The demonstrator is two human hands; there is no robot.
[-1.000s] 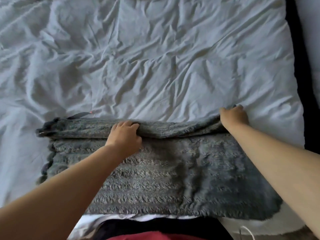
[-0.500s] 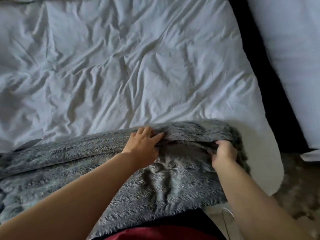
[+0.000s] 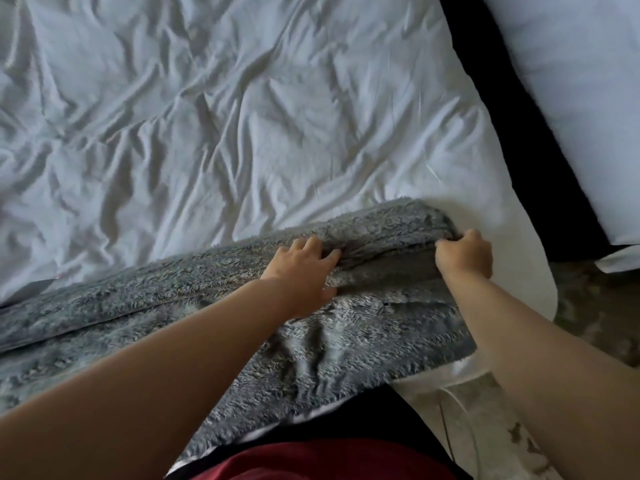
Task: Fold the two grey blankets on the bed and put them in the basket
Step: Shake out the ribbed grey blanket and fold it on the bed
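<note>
obs: one grey blanket lies across the near edge of the bed, long axis left to right. its far layer is turned over on itself into a thick ridge. the right end stops short of the bed's rounded corner; the left end runs out of view. no basket in view, and only this one blanket.

right hand: clenched on the right end of the ridge, fingers curled round the top layer's edge. reason, as i judge it: this is the free end, so a grip here lets me carry the layer over and line up the corners.

left hand: fingers nearly straight and spread, laid on top of the ridge partway along, thumb lower down on the flat layer. it presses and grips nothing. judged purpose: pin the middle so the pile does not slide or bunch while the right end is drawn taut. short wrinkles in the flat layer just on my side of this hand suggest the cloth is being pushed there.

placement: blanket sits at the near edge so both arms reach it without leaning; the bed's flat top serves as a folding table.

status (judgement): fold in hand, early stage; blanket looks too long for a basket as it lies. risk: thick plush slips and the edges go askew.
</note>
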